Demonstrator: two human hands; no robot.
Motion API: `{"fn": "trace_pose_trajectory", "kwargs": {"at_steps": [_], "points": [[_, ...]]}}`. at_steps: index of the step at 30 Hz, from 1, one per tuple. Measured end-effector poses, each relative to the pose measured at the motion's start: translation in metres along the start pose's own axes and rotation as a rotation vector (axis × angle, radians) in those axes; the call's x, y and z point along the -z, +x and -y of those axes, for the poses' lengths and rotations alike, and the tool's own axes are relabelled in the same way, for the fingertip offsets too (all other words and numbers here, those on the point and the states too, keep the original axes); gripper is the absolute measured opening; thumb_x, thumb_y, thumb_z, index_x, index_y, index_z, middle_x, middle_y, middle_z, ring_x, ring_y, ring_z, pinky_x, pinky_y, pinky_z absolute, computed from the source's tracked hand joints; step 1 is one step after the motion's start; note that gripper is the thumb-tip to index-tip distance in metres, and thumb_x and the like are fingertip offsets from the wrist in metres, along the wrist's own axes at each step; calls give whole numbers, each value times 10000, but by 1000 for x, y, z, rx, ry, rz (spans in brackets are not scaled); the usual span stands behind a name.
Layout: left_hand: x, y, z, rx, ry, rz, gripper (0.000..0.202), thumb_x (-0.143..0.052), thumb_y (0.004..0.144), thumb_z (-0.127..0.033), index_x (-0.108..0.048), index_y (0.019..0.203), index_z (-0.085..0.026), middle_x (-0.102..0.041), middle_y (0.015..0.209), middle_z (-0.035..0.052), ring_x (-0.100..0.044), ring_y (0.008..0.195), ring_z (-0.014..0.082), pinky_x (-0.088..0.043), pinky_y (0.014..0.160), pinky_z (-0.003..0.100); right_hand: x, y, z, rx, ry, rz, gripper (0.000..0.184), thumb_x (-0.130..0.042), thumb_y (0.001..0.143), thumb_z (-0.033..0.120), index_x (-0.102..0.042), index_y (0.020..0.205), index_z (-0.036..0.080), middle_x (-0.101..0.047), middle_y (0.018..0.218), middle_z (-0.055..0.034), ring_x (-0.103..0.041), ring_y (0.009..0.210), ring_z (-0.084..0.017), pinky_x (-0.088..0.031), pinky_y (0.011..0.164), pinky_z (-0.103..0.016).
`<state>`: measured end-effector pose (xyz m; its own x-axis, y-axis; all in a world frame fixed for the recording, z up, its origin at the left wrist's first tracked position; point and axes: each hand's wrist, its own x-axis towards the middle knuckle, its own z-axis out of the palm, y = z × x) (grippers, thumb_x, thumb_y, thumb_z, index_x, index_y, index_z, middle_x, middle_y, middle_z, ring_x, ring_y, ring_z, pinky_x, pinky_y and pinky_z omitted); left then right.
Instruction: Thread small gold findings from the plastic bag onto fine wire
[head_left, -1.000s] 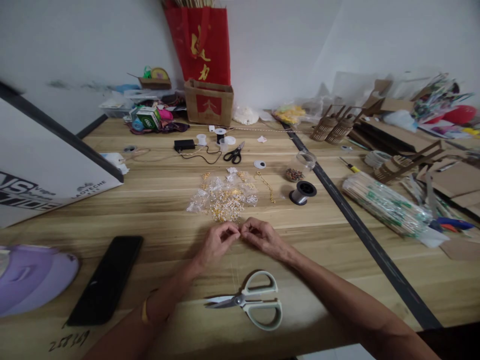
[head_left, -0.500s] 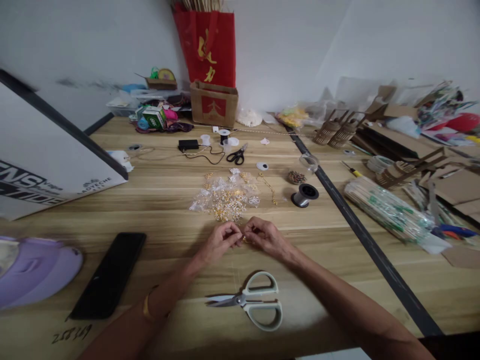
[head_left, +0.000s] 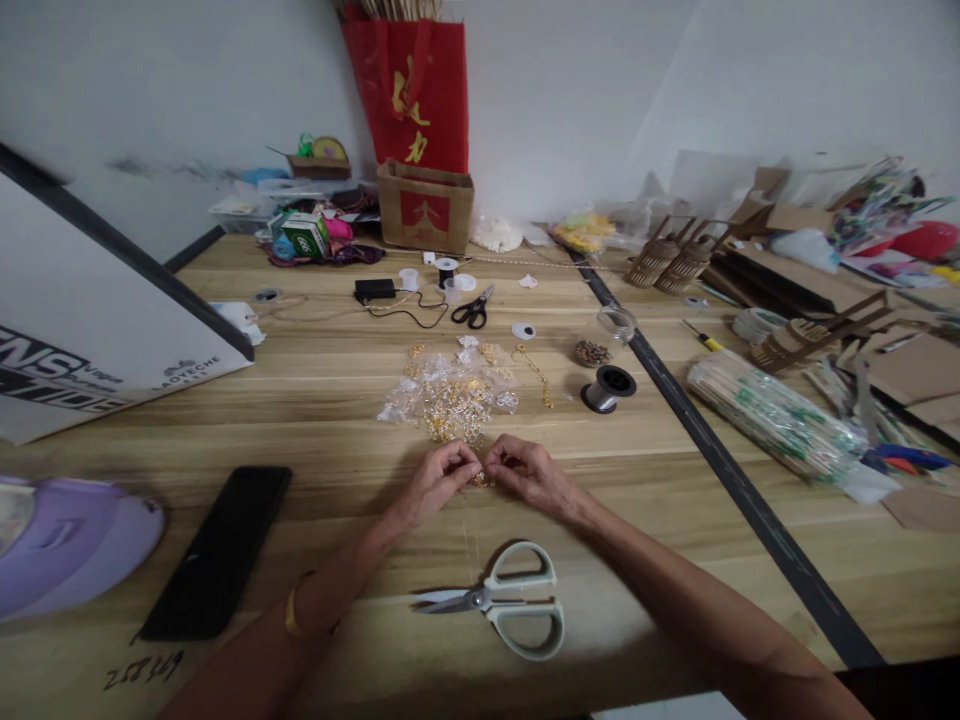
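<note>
My left hand (head_left: 442,478) is closed in a pinch, with a thin pale thread (head_left: 470,545) trailing from it toward the scissors. Facing it, my right hand (head_left: 534,476) also pinches, its fingertips almost touching the left ones; whatever it grips is too small to make out. Small gold beads (head_left: 479,480) show just below and between the fingertips. Beyond the hands lies a heap of gold and silver beads and findings (head_left: 457,400), partly in clear bags. Pale-handled scissors (head_left: 525,600) rest nearer me, blades pointing left and slightly apart.
A gold chain (head_left: 536,375), a wire spool (head_left: 609,388) and a tub of brown beads (head_left: 592,352) are right of the heap. Black scissors (head_left: 472,308) lie farther back. At left are a phone (head_left: 217,550) and a purple visor (head_left: 82,545); wrapped sticks (head_left: 776,410) lie right.
The fingertips have drawn slightly apart, and the gold beads between them show more clearly. The view has shifted a little; the scissors and bead heap stay in place.
</note>
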<state>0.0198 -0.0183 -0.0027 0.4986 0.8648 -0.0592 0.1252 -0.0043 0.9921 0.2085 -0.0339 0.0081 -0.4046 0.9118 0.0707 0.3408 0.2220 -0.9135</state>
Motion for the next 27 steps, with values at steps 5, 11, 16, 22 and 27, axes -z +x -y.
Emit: {"fn": "trace_pose_trajectory", "kwargs": {"at_steps": [5,11,16,22,27], "points": [[1,-2,-2,-114,234,-43,148,-558,803,-280,-581,729,-154,-554,670,-1,-506,653,130,-394,609,228,-1,0,-5,-28,18,25,136,-552,828,284,-565,826,149,-549,719,2,-469,619,-96,-361,548,-198],[0,-2,-1,-180,381,-92,118,-549,811,-235,-592,727,-164,-603,686,11,-548,646,141,-417,627,240,-3,-1,-3,-52,18,13,144,-567,813,283,-583,789,142,-543,687,5,-449,588,-88,-346,526,-197],[-5,-5,0,-237,423,-137,115,-542,819,-216,-590,728,-166,-595,674,10,-542,619,131,-412,600,230,-13,-2,-1,-166,281,-22,257,-547,829,412,-540,818,155,-564,582,20,-502,481,-87,-377,458,-189],[-8,-5,0,-192,344,-173,110,-561,804,-216,-577,706,-169,-601,645,3,-550,595,123,-427,578,217,-22,-3,-4,-254,495,18,360,-562,796,514,-473,838,168,-616,644,-4,-619,539,-126,-441,452,-195],[-6,-4,0,-82,173,-103,140,-555,824,-249,-548,721,-155,-564,582,-22,-547,528,103,-432,547,210,-18,-4,-2,-162,320,-45,269,-551,840,421,-509,803,158,-597,612,6,-545,509,-76,-401,478,-173]]}}
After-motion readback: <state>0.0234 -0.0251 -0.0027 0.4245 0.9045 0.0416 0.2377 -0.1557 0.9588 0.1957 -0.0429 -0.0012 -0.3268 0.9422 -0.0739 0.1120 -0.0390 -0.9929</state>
